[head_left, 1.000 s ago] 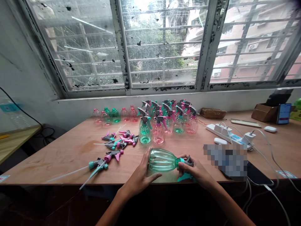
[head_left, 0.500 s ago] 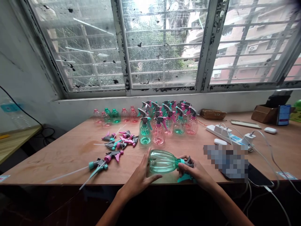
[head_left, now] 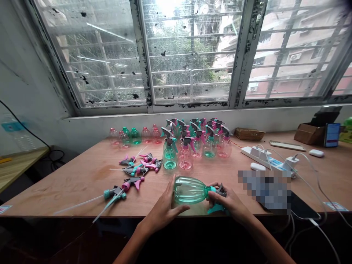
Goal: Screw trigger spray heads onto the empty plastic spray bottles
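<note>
Forearms [head_left: 132, 240] slant inward and away from the body to a green bottle [head_left: 189, 190], which lies on its side just within the near edge of the worktop [head_left: 79, 189]; whether it touches that surface I cannot tell. At the green bottle's base, the left hand [head_left: 163, 209] makes a loose cup: its grip is half open, the thumb spread well away from the fingers, the base resting against them. At the opposite end of the green bottle, the right hand [head_left: 229, 200] has its grip closed around a spray head [head_left: 220, 190], with the teal trigger [head_left: 216, 208] hanging below. For clean work here, I judge that the left palm should brace the base without squeezing the thin-looking wall, while the right fingers hold the collar [head_left: 211, 189] square to the neck; a tilted collar could bind. Left of the green bottle lie loose spray heads [head_left: 138, 169], well apart from both hands. Beyond it stand fitted bottles [head_left: 186, 158], upright and crowded; farther off to its left are open-necked bottles [head_left: 134, 137].
</note>
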Demonstrator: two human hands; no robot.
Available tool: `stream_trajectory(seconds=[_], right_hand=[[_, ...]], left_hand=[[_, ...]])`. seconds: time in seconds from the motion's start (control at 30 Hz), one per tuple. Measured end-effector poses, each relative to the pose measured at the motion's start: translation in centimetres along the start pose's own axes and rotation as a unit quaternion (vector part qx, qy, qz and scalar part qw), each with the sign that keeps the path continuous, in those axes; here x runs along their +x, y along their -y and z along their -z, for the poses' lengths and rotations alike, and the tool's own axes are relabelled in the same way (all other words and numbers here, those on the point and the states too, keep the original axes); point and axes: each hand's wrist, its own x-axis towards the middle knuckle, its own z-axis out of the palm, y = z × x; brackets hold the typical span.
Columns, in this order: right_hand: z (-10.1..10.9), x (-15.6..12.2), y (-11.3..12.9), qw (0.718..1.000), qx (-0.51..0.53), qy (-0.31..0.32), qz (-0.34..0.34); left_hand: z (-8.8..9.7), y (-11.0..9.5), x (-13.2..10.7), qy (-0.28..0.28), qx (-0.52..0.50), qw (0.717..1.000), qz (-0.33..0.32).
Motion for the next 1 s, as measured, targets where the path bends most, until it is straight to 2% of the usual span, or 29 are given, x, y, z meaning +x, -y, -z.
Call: stream_trajectory(seconds=[0.17,0.4,0.63,1.0], right_hand=[[-0.11,0.04,0.24,1.0,0.015,-0.005,0.0],[0.06,0.03,-0.08,1.0,0.006,0.005,0.002],[0.24,-0.04,-0.35,1.0,-0.002,0.008,0.009],[0.13,0.13,-0.14,1.0,-0.008,0.01,0.01]], left_hand=[[-0.44,0.23,-0.07,-0.008,0.009,0.999,-0.033],[-0.15,-0.26,-0.22,0.01,0.037,0.999,0.008],[-0.58,0.5,-0.11,-0.005,0.05,0.998,-0.036],[-0.35,0.05,-0.03,0.002,0.098,0.995,-0.025]])
